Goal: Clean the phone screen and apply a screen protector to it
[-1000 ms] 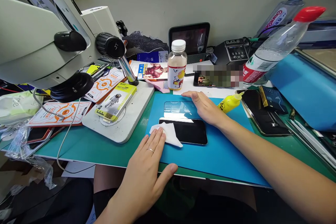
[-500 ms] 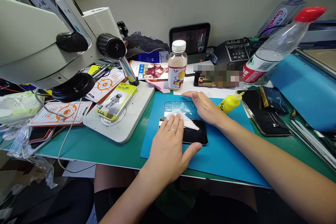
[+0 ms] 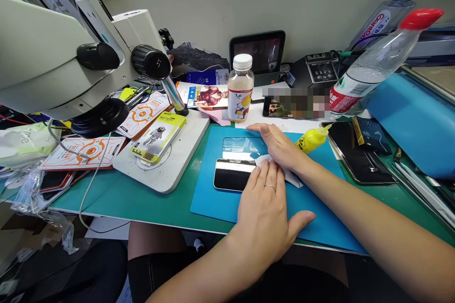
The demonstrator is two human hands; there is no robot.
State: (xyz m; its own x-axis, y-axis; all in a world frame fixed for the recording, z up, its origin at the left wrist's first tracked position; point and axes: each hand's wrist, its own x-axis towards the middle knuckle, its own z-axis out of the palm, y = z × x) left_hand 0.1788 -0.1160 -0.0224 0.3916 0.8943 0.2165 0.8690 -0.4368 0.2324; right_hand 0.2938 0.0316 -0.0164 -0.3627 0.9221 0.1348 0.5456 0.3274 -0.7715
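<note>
My left hand (image 3: 265, 203) lies palm down with its fingers stretched flat over a white wipe (image 3: 293, 180), pressing it onto the right end of a dark-screened phone (image 3: 232, 176). Its thumb is spread to the right. Beyond the phone, my right hand (image 3: 279, 146) rests on its edge with fingers extended and thumb uppermost, beside a clear glass sheet (image 3: 241, 144). The palm side of both hands is hidden. Phone and glass sheet lie on a blue mat (image 3: 209, 201). A yellow squeeze bottle (image 3: 313, 139) is just right of my right hand.
A white microscope (image 3: 39, 61) overhangs the left, its base (image 3: 177, 165) bearing a yellow battery packet (image 3: 158, 137). A capped drink bottle (image 3: 241, 94) stands behind the mat. At right are a red-capped bottle (image 3: 377, 71) and another phone (image 3: 355, 154).
My left hand has slid right along the phone with the wipe, uncovering the phone's left part, which shows a bright reflection. My right hand has stayed in place.
</note>
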